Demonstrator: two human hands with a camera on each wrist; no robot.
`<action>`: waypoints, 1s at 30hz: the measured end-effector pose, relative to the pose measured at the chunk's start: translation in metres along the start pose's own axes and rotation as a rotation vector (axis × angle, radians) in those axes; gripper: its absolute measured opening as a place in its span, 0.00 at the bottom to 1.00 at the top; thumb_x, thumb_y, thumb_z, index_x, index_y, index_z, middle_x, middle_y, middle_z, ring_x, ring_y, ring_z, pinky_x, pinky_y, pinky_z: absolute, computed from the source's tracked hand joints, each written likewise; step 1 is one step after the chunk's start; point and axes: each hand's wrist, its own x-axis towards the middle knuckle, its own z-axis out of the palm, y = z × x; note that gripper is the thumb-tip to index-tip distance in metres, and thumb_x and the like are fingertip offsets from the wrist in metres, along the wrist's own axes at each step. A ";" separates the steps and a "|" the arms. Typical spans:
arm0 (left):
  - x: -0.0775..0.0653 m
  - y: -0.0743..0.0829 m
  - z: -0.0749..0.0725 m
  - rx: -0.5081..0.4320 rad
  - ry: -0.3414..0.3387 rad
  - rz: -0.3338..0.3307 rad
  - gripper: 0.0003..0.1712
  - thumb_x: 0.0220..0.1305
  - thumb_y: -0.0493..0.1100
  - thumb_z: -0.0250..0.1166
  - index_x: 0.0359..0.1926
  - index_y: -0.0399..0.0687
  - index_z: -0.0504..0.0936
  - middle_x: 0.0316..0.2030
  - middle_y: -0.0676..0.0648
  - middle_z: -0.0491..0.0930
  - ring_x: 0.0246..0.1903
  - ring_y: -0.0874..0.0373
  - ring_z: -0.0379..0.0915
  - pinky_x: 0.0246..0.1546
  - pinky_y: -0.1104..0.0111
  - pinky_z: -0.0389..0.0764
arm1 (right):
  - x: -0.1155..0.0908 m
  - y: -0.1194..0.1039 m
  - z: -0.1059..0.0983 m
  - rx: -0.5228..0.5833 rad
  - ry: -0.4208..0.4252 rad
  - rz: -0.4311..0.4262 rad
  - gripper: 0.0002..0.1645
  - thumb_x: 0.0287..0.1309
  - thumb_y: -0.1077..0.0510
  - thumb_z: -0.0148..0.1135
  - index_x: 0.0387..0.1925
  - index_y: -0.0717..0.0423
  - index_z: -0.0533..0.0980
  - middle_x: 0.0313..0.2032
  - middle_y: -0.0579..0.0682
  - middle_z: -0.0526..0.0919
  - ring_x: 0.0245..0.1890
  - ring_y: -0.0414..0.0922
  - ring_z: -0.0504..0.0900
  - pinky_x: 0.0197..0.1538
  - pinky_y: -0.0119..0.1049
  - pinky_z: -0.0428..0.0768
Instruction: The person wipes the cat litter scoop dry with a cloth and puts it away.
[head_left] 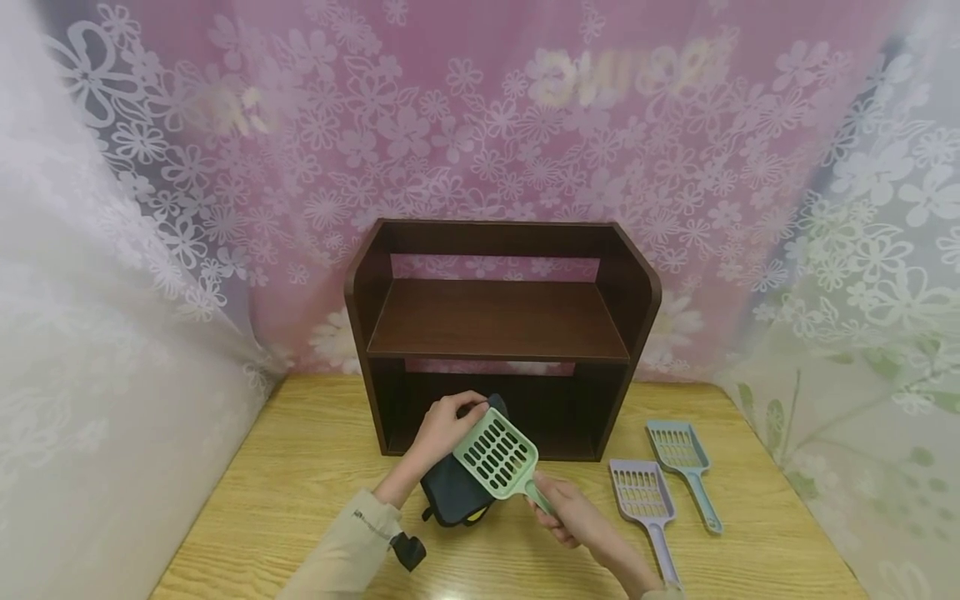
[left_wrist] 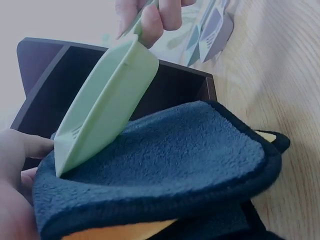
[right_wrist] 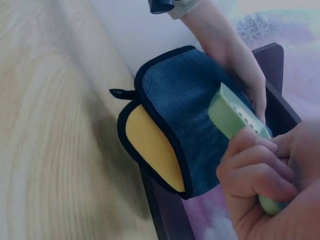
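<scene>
My right hand (head_left: 573, 510) grips the handle of a pale green litter scoop (head_left: 497, 454), its slotted head tilted over a folded cloth. The cloth (left_wrist: 165, 150) is fuzzy dark blue with black edging, and its yellow underside (right_wrist: 150, 145) shows between the folds. At the cloth's far end, my left hand (head_left: 444, 429) holds it, thumb right at the scoop's front corner. Some left fingers are hidden behind the cloth. In the left wrist view the scoop's side lies along the blue fabric.
A dark brown two-tier shelf (head_left: 498, 321) stands just behind the hands. To the right, a purple litter scoop (head_left: 645, 492) and a blue-grey one (head_left: 681, 446) lie on the wooden table (head_left: 300, 467). Flowered curtains hang at the back and both sides.
</scene>
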 end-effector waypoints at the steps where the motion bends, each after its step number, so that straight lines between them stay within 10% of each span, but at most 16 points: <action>1: 0.000 -0.001 -0.001 -0.013 -0.007 0.000 0.14 0.75 0.49 0.60 0.50 0.48 0.87 0.39 0.50 0.86 0.32 0.61 0.74 0.38 0.64 0.76 | 0.000 -0.001 -0.001 -0.006 0.010 0.000 0.31 0.80 0.38 0.36 0.31 0.57 0.69 0.16 0.39 0.62 0.11 0.32 0.53 0.15 0.25 0.53; 30: -0.022 -0.007 -0.018 -0.079 -0.048 0.072 0.16 0.75 0.52 0.60 0.54 0.51 0.85 0.47 0.52 0.86 0.48 0.56 0.80 0.54 0.57 0.77 | -0.003 -0.006 -0.017 -0.028 0.037 -0.034 0.29 0.81 0.39 0.36 0.33 0.56 0.70 0.17 0.40 0.61 0.12 0.33 0.53 0.16 0.25 0.55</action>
